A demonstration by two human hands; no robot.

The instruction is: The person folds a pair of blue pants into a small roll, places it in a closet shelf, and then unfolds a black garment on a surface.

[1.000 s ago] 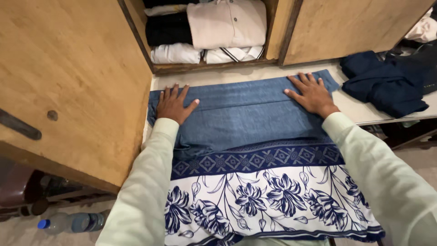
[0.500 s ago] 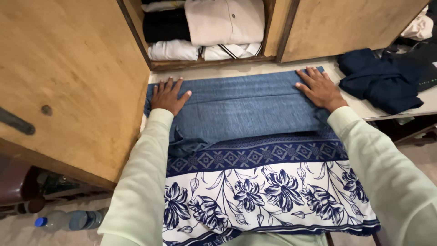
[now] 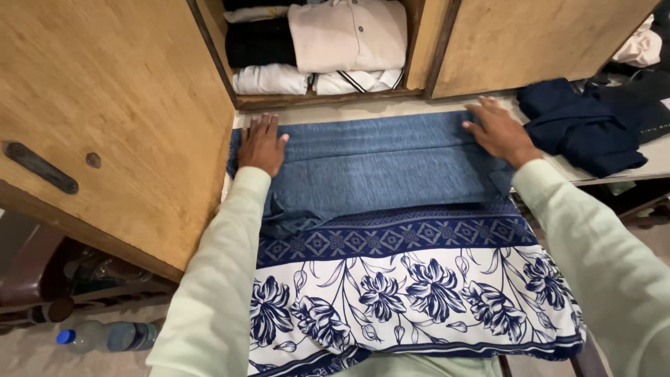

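A blue cloth (image 3: pixel 380 164) lies folded across a pale surface, its white part with dark blue flowers (image 3: pixel 412 293) hanging toward me. My left hand (image 3: pixel 262 144) presses flat on the cloth's left end, fingers together. At the right end my right hand (image 3: pixel 497 130) rests on the far corner, fingers spread. Both arms wear pale green sleeves.
An open wooden cupboard door (image 3: pixel 105 119) stands close on the left. Folded shirts (image 3: pixel 317 45) fill the shelf behind. A second wooden door (image 3: pixel 537 38) is at the upper right. Dark navy clothes (image 3: pixel 593 126) lie on the surface at right. A plastic bottle (image 3: pixel 105 336) lies on the floor.
Both hands slid outward along the folded blue cloth toward its ends. The left hand's fingers drew together. The fold now lies flatter.
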